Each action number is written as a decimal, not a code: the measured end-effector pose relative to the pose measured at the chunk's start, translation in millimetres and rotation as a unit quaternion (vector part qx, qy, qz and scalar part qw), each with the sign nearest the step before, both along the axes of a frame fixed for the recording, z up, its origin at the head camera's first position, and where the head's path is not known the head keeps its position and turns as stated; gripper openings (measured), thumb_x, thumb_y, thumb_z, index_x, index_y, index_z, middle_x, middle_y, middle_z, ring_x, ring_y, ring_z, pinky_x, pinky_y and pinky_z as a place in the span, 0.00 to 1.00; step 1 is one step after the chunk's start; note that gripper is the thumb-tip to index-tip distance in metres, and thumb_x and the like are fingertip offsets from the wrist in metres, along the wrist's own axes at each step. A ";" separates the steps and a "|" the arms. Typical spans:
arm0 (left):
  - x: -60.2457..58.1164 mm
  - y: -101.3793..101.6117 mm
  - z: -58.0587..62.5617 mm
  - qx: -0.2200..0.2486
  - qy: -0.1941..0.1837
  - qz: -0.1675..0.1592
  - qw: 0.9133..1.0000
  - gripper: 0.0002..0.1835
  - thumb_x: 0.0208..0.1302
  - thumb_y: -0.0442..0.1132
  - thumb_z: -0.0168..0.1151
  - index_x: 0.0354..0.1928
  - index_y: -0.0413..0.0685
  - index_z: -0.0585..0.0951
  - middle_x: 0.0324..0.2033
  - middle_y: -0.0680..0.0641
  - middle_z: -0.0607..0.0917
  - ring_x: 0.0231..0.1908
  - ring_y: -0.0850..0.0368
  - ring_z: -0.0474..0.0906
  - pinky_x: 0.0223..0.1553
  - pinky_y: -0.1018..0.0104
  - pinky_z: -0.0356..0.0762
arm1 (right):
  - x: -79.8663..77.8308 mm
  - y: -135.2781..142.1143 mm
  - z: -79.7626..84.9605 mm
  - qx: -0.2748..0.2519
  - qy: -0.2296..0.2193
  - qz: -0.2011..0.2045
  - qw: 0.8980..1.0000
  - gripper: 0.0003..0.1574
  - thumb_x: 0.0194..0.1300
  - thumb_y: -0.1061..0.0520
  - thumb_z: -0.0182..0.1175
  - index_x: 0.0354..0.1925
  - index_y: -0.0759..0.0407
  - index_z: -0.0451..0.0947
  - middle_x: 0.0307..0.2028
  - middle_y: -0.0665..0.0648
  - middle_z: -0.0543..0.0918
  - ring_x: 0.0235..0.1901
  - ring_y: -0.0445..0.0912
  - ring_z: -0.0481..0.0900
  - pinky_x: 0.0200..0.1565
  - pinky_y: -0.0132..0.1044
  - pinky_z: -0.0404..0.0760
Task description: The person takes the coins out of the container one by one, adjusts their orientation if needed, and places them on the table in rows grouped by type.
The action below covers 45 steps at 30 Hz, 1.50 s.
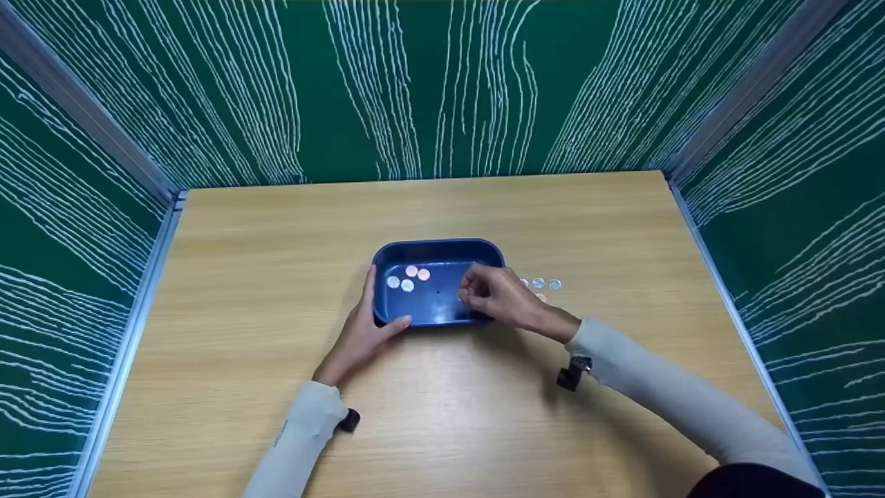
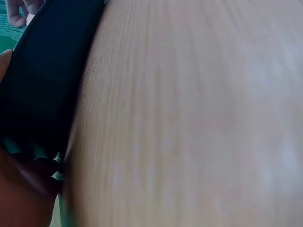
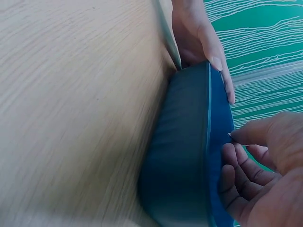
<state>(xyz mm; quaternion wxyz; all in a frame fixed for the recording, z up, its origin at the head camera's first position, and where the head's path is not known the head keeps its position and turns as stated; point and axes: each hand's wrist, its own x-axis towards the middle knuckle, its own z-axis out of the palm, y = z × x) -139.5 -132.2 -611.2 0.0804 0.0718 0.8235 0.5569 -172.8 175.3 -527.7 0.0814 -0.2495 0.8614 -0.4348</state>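
A dark blue rectangular tray (image 1: 439, 320) lies on the table, with several silver and copper coins (image 1: 408, 285) on the left of its floor. My left hand (image 1: 365, 325) grips the tray's left end, its thumb over the near rim and its fingers along the outer side. Over the tray's right part, my right hand (image 1: 494, 294) pinches a coin (image 1: 462, 295) between thumb and fingertip, apart from the coins below. Only a sliver of that coin shows in the right wrist view. More coins (image 1: 555, 284) lie on the table just right of the tray, partly hidden by the right hand.
The light wooden table (image 1: 276, 242) spreads around the tray on all sides. Green panels with white wavy lines (image 1: 429, 90) stand behind the table and at both sides, framed by metal bars (image 1: 131, 311).
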 end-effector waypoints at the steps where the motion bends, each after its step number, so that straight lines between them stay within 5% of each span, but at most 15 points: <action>1: -0.1 0.1 0.0 0.001 0.000 -0.001 1.000 0.66 0.69 0.54 0.78 0.91 0.68 0.36 0.88 0.40 0.51 0.81 0.34 0.60 0.79 0.36 0.61 | 1.0 1.4 0.8 0.002 0.000 0.000 1.000 0.06 0.71 0.66 0.73 0.43 0.62 0.84 0.33 0.53 0.88 0.32 0.43 0.83 0.36 0.32 0.82; 18: 0.0 -0.2 0.4 -0.007 -0.006 0.001 1.000 0.66 0.69 0.56 0.78 0.91 0.70 0.36 0.88 0.41 0.51 0.82 0.36 0.59 0.79 0.38 0.62 | 10.6 32.1 8.4 -0.021 0.000 -0.050 0.999 0.05 0.73 0.64 0.72 0.44 0.63 0.85 0.33 0.54 0.87 0.32 0.45 0.83 0.36 0.31 0.81; 38: 2.1 0.5 2.2 -0.003 -0.008 0.001 1.000 0.65 0.70 0.53 0.77 0.91 0.66 0.36 0.88 0.40 0.50 0.82 0.34 0.59 0.78 0.36 0.62 | 6.6 77.5 -1.1 -0.083 -0.035 -0.126 0.988 0.06 0.70 0.71 0.71 0.44 0.70 0.85 0.34 0.63 0.88 0.30 0.43 0.83 0.31 0.26 0.81; 45: 1.1 0.5 2.6 -0.004 -0.007 0.002 1.000 0.65 0.71 0.54 0.77 0.91 0.69 0.36 0.89 0.41 0.50 0.82 0.35 0.58 0.78 0.36 0.62 | 5.2 95.1 -12.7 -0.077 -0.042 -0.153 0.984 0.08 0.71 0.67 0.73 0.46 0.69 0.85 0.37 0.65 0.88 0.32 0.44 0.81 0.33 0.25 0.81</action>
